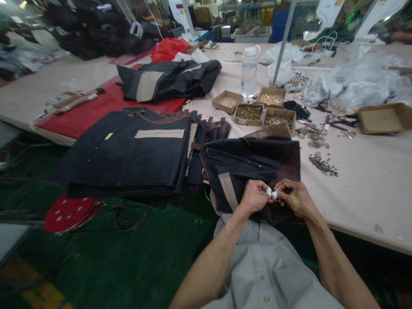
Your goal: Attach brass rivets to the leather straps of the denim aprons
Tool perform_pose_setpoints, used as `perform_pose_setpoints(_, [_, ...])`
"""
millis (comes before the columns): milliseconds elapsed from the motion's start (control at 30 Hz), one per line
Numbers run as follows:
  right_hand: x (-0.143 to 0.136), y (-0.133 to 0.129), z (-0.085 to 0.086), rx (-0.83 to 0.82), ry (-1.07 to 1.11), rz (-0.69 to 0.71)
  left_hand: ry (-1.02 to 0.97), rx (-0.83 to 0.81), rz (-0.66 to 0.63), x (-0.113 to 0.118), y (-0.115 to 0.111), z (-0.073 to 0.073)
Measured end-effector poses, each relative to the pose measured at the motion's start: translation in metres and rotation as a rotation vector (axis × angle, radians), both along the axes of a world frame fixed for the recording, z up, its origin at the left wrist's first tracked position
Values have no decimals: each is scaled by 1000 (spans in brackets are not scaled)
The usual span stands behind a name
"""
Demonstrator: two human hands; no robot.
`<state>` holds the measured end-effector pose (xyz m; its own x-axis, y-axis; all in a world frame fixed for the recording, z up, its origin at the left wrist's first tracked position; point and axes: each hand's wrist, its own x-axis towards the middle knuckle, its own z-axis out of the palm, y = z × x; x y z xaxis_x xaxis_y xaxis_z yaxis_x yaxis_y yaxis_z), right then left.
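Observation:
My left hand (255,196) and my right hand (294,197) meet over a dark navy fabric piece (238,154) with a beige strip and brown parts. It lies over the table's front edge and hangs toward my lap. Fingers of both hands are closed in a pinch. White wrappings or small white pieces (274,195) show at the thumb tips. Whatever is pinched there is too small to make out. Just left lies a stack of similar navy fabric pieces (154,150) with brown straps.
Small cardboard boxes of metal fittings (249,113) stand beyond the fabric, near a clear water bottle (249,75). Loose fittings (322,165) and an open cardboard box (383,119) lie to the right. A metal pole (283,43) rises behind. A red stool (69,212) stands lower left.

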<state>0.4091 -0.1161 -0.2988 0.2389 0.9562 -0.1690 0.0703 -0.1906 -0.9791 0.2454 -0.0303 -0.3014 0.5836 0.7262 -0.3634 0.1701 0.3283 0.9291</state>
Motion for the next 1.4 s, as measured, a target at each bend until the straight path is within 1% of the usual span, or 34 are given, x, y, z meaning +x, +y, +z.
perform_pose_setpoints(100, [1,1,-4,-42,71,-7,-25,-42,33,1,-1,3])
perform_pose_setpoints(300, [2,3,-12,-44,60,-1,-22,-82,60,2,-2,12])
perform_pose_setpoints(400, [2,2,-12,-25,66,21,23,-51,83,5,-3,12])
perform_pose_setpoints(500, [1,1,-10,-3,47,54,89,34,135,6,-4,9])
perform_pose_setpoints(567, [0,2,-10,5,-8,58,132,111,177,5,-4,6])
perform_pose_setpoints(667, [-4,4,-10,32,-173,65,189,222,236,0,-3,3])
perform_pose_setpoints(800, [-11,3,-12,196,-434,103,239,307,271,-3,-2,2])
perform_pose_setpoints(900, [-16,-1,-15,284,-568,85,263,338,275,-3,-3,2])
perform_pose_setpoints(1100, [-18,-3,-12,302,-648,44,353,435,340,-4,-4,9])
perform_pose_setpoints(1300, [-15,-4,-13,308,-654,70,447,427,359,-5,-9,12])
perform_pose_setpoints(1400, [-14,-4,-16,293,-654,75,465,459,363,-7,-10,14])
